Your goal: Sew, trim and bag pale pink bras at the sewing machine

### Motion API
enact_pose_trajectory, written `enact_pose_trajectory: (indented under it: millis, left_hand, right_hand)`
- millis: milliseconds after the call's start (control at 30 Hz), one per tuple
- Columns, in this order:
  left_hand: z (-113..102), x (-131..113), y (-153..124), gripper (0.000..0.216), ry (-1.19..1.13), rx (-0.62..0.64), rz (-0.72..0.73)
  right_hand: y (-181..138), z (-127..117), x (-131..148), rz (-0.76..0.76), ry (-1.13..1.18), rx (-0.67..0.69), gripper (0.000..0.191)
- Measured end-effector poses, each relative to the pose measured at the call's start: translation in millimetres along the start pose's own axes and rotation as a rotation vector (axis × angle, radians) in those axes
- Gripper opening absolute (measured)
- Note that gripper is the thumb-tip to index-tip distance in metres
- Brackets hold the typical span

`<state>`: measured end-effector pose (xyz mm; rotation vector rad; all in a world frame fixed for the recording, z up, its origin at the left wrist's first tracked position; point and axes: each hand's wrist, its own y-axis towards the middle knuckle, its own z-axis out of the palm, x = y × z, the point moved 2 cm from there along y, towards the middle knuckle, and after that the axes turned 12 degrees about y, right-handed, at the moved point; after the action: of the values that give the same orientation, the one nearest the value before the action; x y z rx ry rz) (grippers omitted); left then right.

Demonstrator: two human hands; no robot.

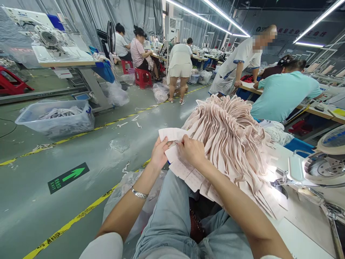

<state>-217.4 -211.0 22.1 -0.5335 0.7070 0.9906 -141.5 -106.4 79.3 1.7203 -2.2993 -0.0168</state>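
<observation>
Between my two hands a pale pink fabric strip [172,134] is held up above my lap. My left hand [160,153] pinches its left end between thumb and fingers. At the strip's right end my right hand [192,149] has its fingers curled closed on the cloth. Further pale pink fabric pieces [185,171] hang in a row just below, over the table's edge. Right of my hands a large heap of pink fabric pieces [226,133], stacked in folds, covers the table. What lies under my right fingers is partly hidden.
A sewing machine [320,169] stands at the right of the white table [304,230]. On the floor at left is a plastic tub [56,124] of fabric. Yellow tape [78,216] marks the floor. A co-worker in a teal shirt [285,91] sits beyond the heap; others work farther back.
</observation>
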Motion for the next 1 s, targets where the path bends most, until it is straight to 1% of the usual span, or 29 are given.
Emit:
enact_pose_trajectory:
  millis: [167,267,367,433,500,600,700,767,833,933,1000]
  left_hand:
    - [-5.0,-2.8,-2.7,0.021,-0.002,-0.05,-0.07]
    - [-3.6,-3.8,-3.8,0.023,-0.023,-0.031,-0.123]
    - [-1.4,-4.0,-3.6,0.024,-0.026,-0.003,-0.137]
    - [0.4,-3.9,-3.8,0.021,-0.022,0.016,-0.144]
    - [2.7,-4.2,-4.9,0.015,-0.021,0.031,-0.159]
    - [7.1,-5.9,-8.1,0.007,-0.016,0.033,-0.185]
    - [10.6,-7.5,-10.4,0.007,0.002,0.035,-0.198]
    - [11.5,-7.5,-10.1,0.007,-0.016,0.049,-0.182]
    - [10.7,-6.4,-8.3,0.008,-0.051,0.056,-0.166]
    - [8.4,-4.1,-5.5,0.004,-0.07,0.046,-0.187]
    - [8.1,-3.8,-4.8,0.003,-0.076,0.043,-0.203]
  right_hand:
    - [-3.0,-3.9,-7.2,0.034,0.076,-0.055,0.025]
    - [-3.8,-4.4,-9.2,0.021,0.128,-0.096,0.027]
    - [-1.9,-1.0,-11.2,-0.005,0.203,-0.141,0.033]
    - [1.4,2.2,-11.4,-0.078,0.26,-0.161,0.034]
    - [5.9,5.7,-10.0,-0.195,0.271,-0.149,0.03]
    - [11.6,10.3,-8.5,-0.331,0.198,-0.131,0.03]
    - [10.7,12.1,-9.9,-0.425,0.146,-0.176,0.035]
    - [4.5,12.1,-12.0,-0.508,0.134,-0.194,0.038]
    - [-5.8,11.8,-14.4,-0.596,0.125,-0.179,0.04]
    - [-25.4,11.9,-17.5,-0.706,0.113,-0.099,0.043]
    - [-37.3,12.1,-18.8,-0.75,0.102,-0.033,0.045]
